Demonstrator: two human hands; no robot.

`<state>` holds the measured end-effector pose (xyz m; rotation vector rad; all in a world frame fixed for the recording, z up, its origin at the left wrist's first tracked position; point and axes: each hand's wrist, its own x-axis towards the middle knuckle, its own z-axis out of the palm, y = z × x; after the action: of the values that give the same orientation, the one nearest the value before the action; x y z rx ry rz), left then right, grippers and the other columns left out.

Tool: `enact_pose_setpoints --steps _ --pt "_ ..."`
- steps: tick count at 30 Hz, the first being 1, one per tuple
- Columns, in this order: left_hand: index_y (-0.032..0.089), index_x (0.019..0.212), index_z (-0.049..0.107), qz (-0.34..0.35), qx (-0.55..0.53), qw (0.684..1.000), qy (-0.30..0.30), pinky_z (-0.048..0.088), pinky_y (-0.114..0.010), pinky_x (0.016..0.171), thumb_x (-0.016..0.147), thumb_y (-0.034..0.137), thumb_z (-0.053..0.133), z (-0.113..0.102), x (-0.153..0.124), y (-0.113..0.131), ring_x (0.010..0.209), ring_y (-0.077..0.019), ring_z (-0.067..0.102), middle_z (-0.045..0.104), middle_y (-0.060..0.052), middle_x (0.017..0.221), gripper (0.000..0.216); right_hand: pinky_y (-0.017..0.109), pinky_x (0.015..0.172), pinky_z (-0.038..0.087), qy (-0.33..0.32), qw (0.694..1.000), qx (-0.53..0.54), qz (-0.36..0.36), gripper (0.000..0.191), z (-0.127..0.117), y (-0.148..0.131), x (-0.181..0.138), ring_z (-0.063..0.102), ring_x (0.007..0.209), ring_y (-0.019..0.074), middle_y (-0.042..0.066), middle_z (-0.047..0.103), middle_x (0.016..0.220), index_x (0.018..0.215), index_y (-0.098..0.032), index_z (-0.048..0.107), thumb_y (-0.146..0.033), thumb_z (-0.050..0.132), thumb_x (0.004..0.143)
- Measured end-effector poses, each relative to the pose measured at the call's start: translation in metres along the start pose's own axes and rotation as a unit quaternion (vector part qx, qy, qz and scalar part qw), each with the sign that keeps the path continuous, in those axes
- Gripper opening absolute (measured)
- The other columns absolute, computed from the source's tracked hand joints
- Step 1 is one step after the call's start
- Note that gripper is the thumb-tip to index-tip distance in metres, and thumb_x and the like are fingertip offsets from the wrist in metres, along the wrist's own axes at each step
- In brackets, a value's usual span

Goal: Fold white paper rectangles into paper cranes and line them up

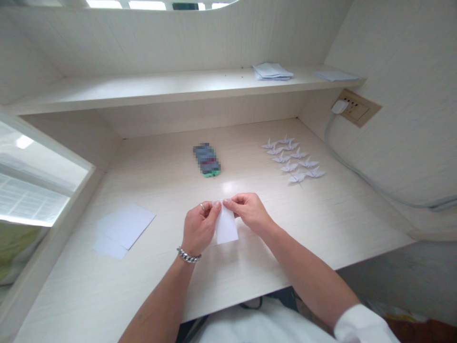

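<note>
A folded piece of white paper [226, 227] is held just above the desk, near its front middle. My left hand [200, 224] pinches its upper left edge between thumb and fingers; a ring and a chain bracelet show on this hand and wrist. At the upper right edge of the same paper, my right hand [249, 212] pinches with thumb and forefinger. Both thumbs nearly meet at the top. On the right side of the desk stand several white paper cranes [291, 155] in rows. To the left lie a few loose white paper sheets [130, 224], overlapping.
A phone [207, 159], blurred out, lies behind my hands on the desk [160, 171]. The shelf [160, 85] above bears a paper stack [272, 71] and more paper [336, 75]. A grey cable [360, 176] runs from the wall socket [357, 108] along the right side.
</note>
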<state>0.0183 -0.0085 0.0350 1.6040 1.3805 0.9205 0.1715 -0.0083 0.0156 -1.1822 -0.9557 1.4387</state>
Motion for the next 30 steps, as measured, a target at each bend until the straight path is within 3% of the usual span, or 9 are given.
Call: enact_pose_setpoints --steps 5,14,30 --pt "0.018 0.064 0.064 0.016 0.028 0.999 0.004 0.032 -0.023 0.045 0.086 0.044 0.054 -0.0005 0.0002 -0.0021 0.048 -0.0119 0.047 0.058 0.001 0.053 0.035 0.026 0.054 0.045 -0.001 1.0 -0.007 -0.002 0.037 0.0001 0.0007 0.0002 0.054 0.054 0.0117 0.001 0.061 0.058 0.063 -0.013 0.066 -0.048 0.079 0.062" --pt "0.017 0.065 0.061 -0.003 -0.033 0.999 0.012 0.035 -0.022 0.047 0.084 0.044 0.059 0.004 0.0014 -0.0064 0.052 -0.0118 0.048 0.056 0.001 0.057 0.033 0.027 0.058 0.047 -0.024 1.0 0.019 -0.003 0.038 0.0019 0.0008 0.0007 0.058 0.059 0.0132 0.002 0.065 0.065 0.072 -0.015 0.07 -0.05 0.079 0.061" --pt "0.016 0.067 0.064 -0.015 -0.075 0.997 -0.016 0.037 -0.021 0.047 0.081 0.044 0.062 0.0062 0.0006 -0.0035 0.053 -0.0118 0.05 0.059 0.0 0.058 0.031 0.027 0.056 0.045 0.004 1.0 -0.018 -0.002 0.038 -0.0053 0.0032 0.0021 0.055 0.053 0.0124 0.001 0.062 0.056 0.061 -0.013 0.067 -0.048 0.081 0.059"
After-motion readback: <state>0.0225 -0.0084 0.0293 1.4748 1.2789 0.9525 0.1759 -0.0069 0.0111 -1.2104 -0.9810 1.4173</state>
